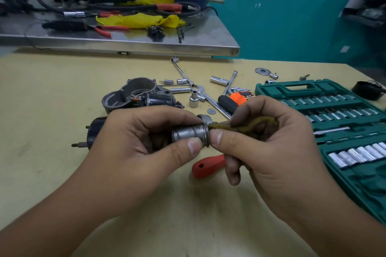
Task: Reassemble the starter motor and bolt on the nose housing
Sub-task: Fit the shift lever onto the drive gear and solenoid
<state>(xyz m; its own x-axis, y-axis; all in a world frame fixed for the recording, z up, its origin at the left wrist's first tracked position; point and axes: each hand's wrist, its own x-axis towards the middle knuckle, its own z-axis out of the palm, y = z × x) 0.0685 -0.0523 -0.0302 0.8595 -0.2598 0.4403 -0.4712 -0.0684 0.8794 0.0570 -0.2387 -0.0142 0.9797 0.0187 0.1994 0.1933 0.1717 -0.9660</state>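
My left hand (pixel 144 137) grips a grey metal drive cylinder (pixel 188 134) with a ringed collar, held above the table. My right hand (pixel 269 137) pinches a greasy yellow-brown shift fork (pixel 246 126) whose end sits against the cylinder's collar. Behind my left hand lies the dark motor body (pixel 95 131) with two studs sticking out to the left. The grey cast nose housing (pixel 133 95) rests farther back with a dark solenoid part (pixel 160 100) against it.
Loose sockets (pixel 193 100), a ratchet and wrenches (pixel 203 92) lie behind my hands. A red-handled tool (pixel 206 166) lies under my right hand. An open green socket case (pixel 342 123) fills the right side. A cluttered steel bench (pixel 125 46) stands behind the yellow table (pixel 52 89).
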